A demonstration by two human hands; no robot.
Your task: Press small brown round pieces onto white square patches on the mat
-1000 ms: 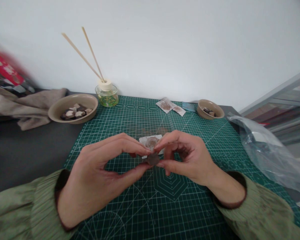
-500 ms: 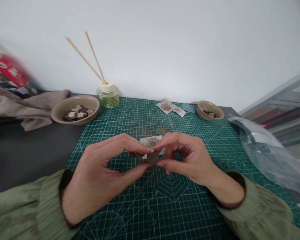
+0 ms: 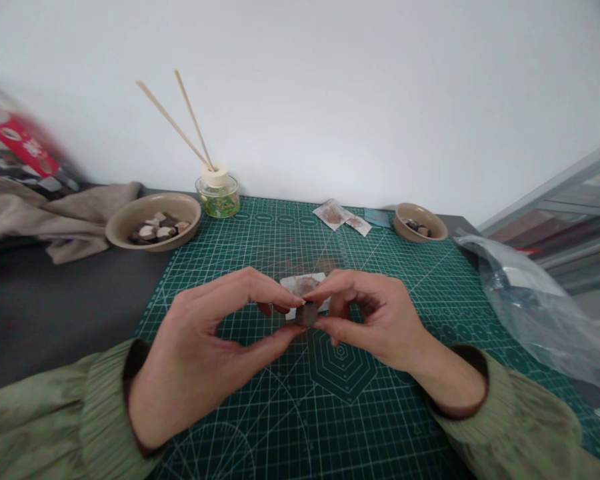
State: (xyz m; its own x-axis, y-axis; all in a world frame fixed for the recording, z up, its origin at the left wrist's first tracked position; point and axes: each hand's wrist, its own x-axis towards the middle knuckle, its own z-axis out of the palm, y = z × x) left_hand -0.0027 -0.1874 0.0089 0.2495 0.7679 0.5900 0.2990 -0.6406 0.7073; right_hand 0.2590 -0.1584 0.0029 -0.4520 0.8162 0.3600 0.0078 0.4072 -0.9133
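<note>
Since a second ago, both hands are barely shifting, only settling a touch lower in view while the small dark brown round disc (image 3: 307, 313) is turning slightly between my fingertips. I am pinching that disc from both sides: my left hand (image 3: 205, 360) is closing thumb and forefinger on its left edge, my right hand (image 3: 375, 320) is doing the same on its right edge, so the hands are meeting together over the middle of the green gridded cutting mat (image 3: 290, 413). Just beyond the disc, a white square of paper with a brown smudge (image 3: 303, 287) is lying flat on the mat. The disc is looking light, stiff and thin, probably a bit slick on its faces, so I judge the rim to be the safest place to grip it. Far left, a tan ceramic bowl of dark and pale pieces (image 3: 153, 220) is sitting beside a glass reed diffuser (image 3: 219, 195); far right, a smaller tan bowl (image 3: 420, 222).
</note>
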